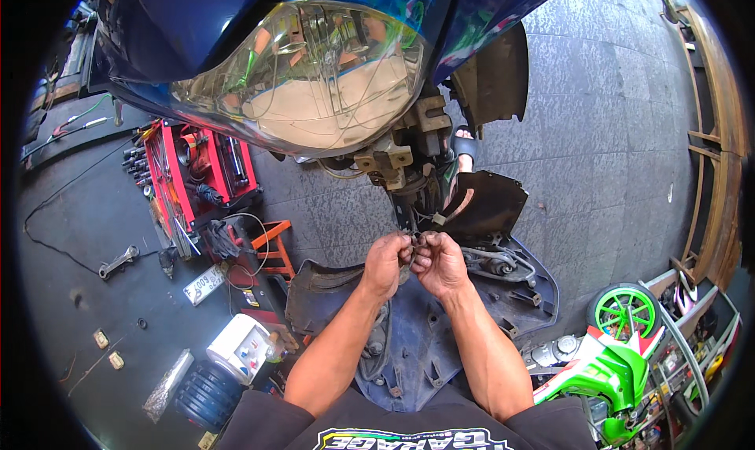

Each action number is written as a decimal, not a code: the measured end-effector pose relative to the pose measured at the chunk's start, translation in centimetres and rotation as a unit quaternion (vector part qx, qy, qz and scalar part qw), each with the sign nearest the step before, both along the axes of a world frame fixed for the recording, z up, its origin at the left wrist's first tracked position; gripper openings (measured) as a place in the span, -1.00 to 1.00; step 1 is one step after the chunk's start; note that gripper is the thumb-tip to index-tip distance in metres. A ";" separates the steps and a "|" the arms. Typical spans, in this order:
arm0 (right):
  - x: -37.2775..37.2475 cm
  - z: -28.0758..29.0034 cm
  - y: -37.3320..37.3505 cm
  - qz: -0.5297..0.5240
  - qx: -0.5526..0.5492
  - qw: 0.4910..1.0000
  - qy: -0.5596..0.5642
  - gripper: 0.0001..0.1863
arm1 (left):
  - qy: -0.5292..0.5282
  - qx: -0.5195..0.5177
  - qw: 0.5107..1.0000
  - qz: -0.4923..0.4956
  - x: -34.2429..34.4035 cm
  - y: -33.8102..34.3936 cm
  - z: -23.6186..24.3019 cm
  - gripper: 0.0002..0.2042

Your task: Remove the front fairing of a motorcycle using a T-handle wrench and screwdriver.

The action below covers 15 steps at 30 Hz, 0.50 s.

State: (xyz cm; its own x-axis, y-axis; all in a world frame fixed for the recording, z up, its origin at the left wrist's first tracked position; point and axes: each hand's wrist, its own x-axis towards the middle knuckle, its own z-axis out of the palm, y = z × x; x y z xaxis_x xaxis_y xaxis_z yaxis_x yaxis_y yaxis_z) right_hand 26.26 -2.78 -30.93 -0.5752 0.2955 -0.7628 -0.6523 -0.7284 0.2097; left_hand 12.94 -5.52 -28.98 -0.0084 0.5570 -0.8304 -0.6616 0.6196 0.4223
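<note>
My left hand (385, 264) and my right hand (440, 266) meet in front of me, fingertips pinched together. What lies between their fingers is too small and covered to make out. Just beyond them is a pale wire connector (438, 219) among dark wiring. Above hangs the front of a blue motorbike or scooter (503, 1), with a large clear headlight (330, 88) and a metal bracket (383, 160) under it. A dark blue body panel (421, 340) lies beneath my forearms, its inner side with clips and a lamp unit (497, 266) facing up.
To the left stand a red tool tray (169, 178), an orange stand (275, 241), a white container (240, 348) and a blue water bottle (206, 395). A small green bike (609, 371) is at the right. Another person's sandalled foot (464, 145) shows beyond the bracket.
</note>
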 end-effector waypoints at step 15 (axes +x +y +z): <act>-0.4 2.4 -0.4 0.043 0.106 0.980 -0.164 -0.75 | 0.031 -0.021 0.999 -0.003 0.8 0.5 2.3 -0.87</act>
